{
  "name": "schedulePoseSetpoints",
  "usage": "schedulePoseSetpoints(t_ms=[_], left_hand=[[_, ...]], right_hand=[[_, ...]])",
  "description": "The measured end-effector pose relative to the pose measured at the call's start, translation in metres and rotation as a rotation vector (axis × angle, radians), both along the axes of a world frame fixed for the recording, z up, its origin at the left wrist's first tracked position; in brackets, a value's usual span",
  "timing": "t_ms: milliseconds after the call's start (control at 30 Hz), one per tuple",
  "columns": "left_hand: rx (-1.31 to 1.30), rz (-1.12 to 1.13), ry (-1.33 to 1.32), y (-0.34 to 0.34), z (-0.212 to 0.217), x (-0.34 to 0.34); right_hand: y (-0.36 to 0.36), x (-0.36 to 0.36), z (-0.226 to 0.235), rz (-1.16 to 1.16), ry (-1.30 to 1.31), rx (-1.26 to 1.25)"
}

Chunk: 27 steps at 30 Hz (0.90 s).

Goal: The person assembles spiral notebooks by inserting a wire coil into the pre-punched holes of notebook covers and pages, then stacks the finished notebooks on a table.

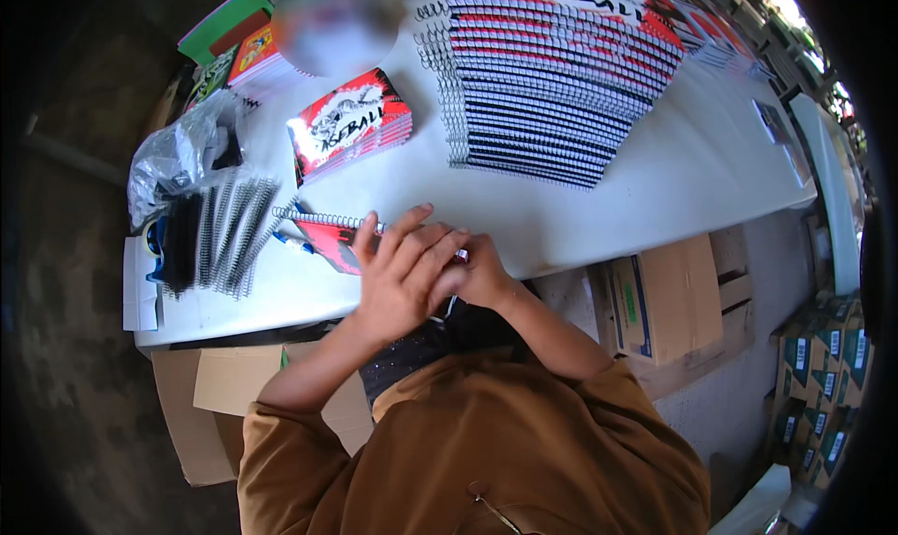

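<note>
A small red-covered notebook (329, 241) is tilted up near the front edge of the table, partly covered by my hands. A dark wire-like spiral coil (323, 218) runs along its upper edge and sticks out past the left end. My left hand (404, 266) lies over the notebook and coil with its fingers stretched and apart. Close against it, my right hand (484, 271) is closed around the notebook's right end, where a small red and white bit shows between the fingers. Most of the right hand's fingertips are hidden behind the left hand.
Loose black coils (224, 231) lie at the left by a clear plastic bag (178, 156) and a tape dispenser (154, 245). A short notebook stack (351, 123) stands ahead; a large fanned row of coiled notebooks (552, 95) fills the far right. Cardboard boxes (678, 296) stand below.
</note>
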<state>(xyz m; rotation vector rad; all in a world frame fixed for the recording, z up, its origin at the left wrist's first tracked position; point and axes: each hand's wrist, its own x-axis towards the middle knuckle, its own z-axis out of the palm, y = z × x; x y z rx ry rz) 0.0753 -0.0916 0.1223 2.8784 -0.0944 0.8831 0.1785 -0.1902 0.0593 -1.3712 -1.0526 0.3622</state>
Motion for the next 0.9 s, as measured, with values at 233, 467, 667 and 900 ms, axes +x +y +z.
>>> schedulePoseSetpoints(t_ms=[233,467,667,900], left_hand=[[0.014,-0.129,0.028,0.009,0.047,0.015],[-0.102,-0.062,0.009,0.002,0.062,0.017],[-0.895,0.190,-0.896,0.003,0.092,0.047],[-0.722,-0.238,-0.963,-0.009,0.179,0.141]], right_hand=[[-0.005,0.000,0.017,0.094,0.058,0.023],[-0.007,0.012,0.053,0.007,-0.102,0.029],[-0.040,0.051,0.144,-0.084,0.373,0.597],[-0.043,0.160,0.176,-1.258,-0.454,0.330]])
